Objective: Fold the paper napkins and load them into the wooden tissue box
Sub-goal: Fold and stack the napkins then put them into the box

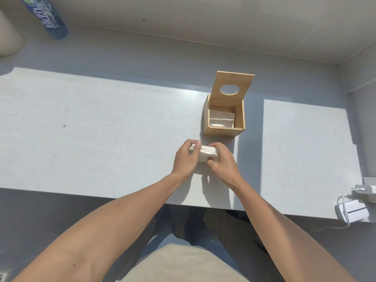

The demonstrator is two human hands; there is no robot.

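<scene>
A wooden tissue box (222,131) stands open on the pale table (101,139), right of centre. Its lid (234,80), with a round hole, tilts back. White folded napkins (221,119) lie flat inside it. Just in front of the box, a thick white stack of paper napkins (205,154) sits between my hands. My left hand (186,157) grips its left end with fingers curled over the top. My right hand (222,159) grips its right end, thumb on the near side. My hands hide much of the stack.
A blue labelled bottle (50,19) lies at the far left. A beige rounded object (8,35) sits at the left edge. A white charger with a cable (352,208) rests at the table's right near corner. A wall runs along the back.
</scene>
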